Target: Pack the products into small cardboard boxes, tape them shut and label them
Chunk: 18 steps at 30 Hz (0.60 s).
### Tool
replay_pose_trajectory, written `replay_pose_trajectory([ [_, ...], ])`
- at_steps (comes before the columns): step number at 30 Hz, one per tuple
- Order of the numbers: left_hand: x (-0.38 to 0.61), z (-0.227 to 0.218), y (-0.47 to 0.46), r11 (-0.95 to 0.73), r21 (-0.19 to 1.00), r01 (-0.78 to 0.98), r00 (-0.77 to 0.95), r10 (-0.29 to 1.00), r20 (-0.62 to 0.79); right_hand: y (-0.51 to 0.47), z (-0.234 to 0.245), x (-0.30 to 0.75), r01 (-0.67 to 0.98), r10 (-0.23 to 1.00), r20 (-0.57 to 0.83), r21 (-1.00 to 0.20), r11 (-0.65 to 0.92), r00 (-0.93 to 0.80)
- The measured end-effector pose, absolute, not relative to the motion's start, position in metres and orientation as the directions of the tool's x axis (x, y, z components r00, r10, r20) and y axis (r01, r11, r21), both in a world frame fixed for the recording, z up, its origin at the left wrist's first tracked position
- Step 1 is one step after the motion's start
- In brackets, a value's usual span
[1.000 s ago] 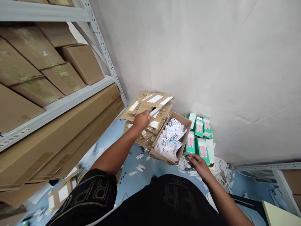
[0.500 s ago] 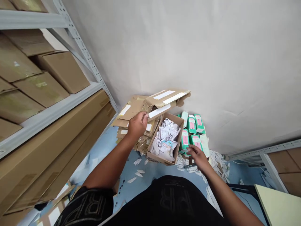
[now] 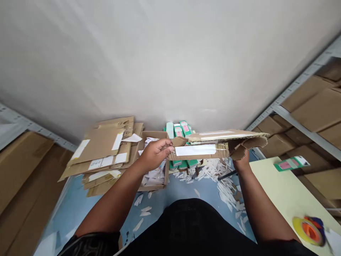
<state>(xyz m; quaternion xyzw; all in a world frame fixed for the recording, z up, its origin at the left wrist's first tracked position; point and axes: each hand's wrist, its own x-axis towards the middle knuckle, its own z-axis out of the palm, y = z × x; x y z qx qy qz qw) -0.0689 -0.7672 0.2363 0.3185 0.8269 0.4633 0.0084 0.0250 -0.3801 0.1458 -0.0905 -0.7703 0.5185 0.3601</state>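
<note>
Between my two hands hangs a partly folded, torn cardboard box (image 3: 197,150) with white labels on it. My left hand (image 3: 157,153) pinches its left corner between thumb and fingers. At the box's right end my right hand (image 3: 241,161) grips from below and behind; the cardboard hides most of its fingers. Under my left hand stands an open carton (image 3: 166,177) holding crumpled white paper bags (image 3: 154,176). Left of that carton lies a stack of flattened cardboard (image 3: 103,142) with white labels. Behind the held box, green and pink boxes (image 3: 179,131) are partly covered.
Paper scraps (image 3: 226,188) litter the blue floor (image 3: 183,195). To the right is a pale yellow table (image 3: 274,192) bearing a green box (image 3: 291,163) and tape rolls (image 3: 309,230). Shelving with cartons (image 3: 319,106) stands at right; a large carton (image 3: 23,170) is at left.
My left hand has lifted the cardboard box off the stack and carried it right. My right hand, free before, now holds its other end. The view has turned right, showing more of the table.
</note>
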Motion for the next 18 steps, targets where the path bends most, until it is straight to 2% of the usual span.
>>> replay_pose_trajectory([
  [5, -0.058, 0.242, -0.657, 0.295, 0.807, 0.511, -0.659, 0.738, 0.147, -0.273, 0.136, 0.096, -0.248, 0.565, 0.455, -0.880, 0.406, -0.689],
  [8, -0.047, 0.238, -0.579, 0.256, 0.829, 0.498, -0.569, 0.817, 0.089, -0.218, 0.120, 0.135, -0.176, 0.689, 0.294, -0.955, 0.238, -0.663],
  [11, -0.029, 0.224, -0.500, 0.167, 0.905, 0.391, -0.535, 0.841, 0.076, -0.168, 0.097, 0.171, -0.165, 0.849, 0.137, -0.985, 0.060, -0.511],
  [15, 0.005, 0.194, -0.405, 0.036, 0.971, 0.236, -0.429, 0.901, 0.071, -0.106, 0.068, 0.223, -0.106, 0.954, 0.037, -0.994, 0.006, -0.297],
  [18, 0.030, 0.168, -0.344, 0.083, 0.947, 0.311, -0.365, 0.930, 0.038, -0.068, 0.052, 0.262, 0.010, 0.974, -0.033, -0.999, -0.031, -0.223],
])
